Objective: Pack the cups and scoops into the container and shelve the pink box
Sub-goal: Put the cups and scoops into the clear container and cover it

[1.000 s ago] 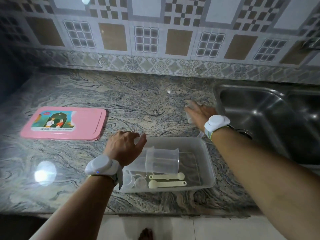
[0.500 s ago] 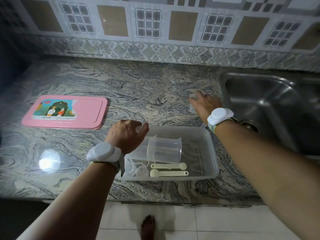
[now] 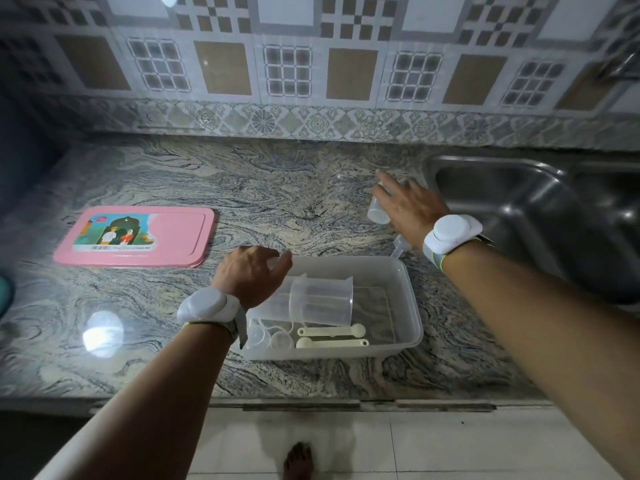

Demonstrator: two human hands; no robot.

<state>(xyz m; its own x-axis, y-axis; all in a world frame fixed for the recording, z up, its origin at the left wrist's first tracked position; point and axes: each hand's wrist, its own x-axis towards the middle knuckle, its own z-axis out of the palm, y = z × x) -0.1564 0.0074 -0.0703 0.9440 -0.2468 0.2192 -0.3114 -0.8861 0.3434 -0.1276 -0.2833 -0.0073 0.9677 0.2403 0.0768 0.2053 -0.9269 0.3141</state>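
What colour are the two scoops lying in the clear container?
Cream, almost off-white; the scoops show best in the head view.

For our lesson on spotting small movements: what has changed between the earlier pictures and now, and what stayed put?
The right hand, earlier laid over the small clear cup near the sink, has tipped it: the cup now shows tilted under the palm, apparently gripped. The left hand still holds the large cup in the container; the scoops and pink box have not moved.
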